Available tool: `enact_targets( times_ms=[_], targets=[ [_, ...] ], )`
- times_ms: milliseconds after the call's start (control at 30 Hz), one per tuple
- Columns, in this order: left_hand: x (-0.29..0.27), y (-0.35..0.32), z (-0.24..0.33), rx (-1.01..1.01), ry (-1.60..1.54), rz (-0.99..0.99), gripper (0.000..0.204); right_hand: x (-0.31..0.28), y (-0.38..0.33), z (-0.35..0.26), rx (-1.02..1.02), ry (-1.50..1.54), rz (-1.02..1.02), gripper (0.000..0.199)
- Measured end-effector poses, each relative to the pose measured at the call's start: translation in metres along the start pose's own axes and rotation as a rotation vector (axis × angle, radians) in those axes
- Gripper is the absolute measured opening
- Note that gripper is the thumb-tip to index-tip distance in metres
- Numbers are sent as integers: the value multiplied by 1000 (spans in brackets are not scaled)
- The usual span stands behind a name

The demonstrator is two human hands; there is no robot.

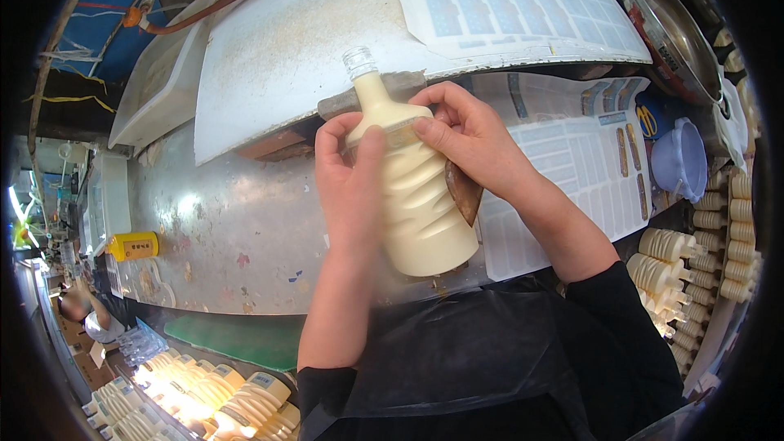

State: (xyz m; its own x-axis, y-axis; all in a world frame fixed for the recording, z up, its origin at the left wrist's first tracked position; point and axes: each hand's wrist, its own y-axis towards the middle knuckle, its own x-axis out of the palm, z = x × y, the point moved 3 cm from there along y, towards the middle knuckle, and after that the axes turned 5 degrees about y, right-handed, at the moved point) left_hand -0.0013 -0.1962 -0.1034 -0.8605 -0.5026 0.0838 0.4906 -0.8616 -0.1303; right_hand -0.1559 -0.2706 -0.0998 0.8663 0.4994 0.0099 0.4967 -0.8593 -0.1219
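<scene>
A cream-coloured bottle with a clear threaded neck and wavy ridges lies tilted in front of me, its neck pointing away. Its neck leans on a grey block, and a brown rest shows beside its right side. Around the bottle's shoulder runs a narrow patterned strip. My left hand is closed on the shoulder's left side, thumb on top, partly blurred. My right hand grips the right side, its thumb pressing the strip's end and its fingers curled behind.
Decal sheets lie at the right, with more on the raised white board. A blue bucket, metal pan and yellow container stand around. Several cream bottles are stacked right, others lower left. Someone is far left.
</scene>
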Motion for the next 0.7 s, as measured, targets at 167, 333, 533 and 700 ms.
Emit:
enact_targets(
  times_ms=[167, 333, 533, 700],
  targets=[
    [0, -1, 2, -2, 26, 5, 34, 0, 0, 0, 7, 2, -4, 29],
    [-1, 0, 1, 9, 55, 4, 35, 1, -1, 0, 2, 45, 6, 29],
    [-1, 0, -1, 8, 30, -3, 32, -34, 4, 3, 21, 246, 49, 30],
    [0, -1, -1, 16, 33, -19, 29, -21, -10, -31, -138, 289, 139, 29]
  ],
)
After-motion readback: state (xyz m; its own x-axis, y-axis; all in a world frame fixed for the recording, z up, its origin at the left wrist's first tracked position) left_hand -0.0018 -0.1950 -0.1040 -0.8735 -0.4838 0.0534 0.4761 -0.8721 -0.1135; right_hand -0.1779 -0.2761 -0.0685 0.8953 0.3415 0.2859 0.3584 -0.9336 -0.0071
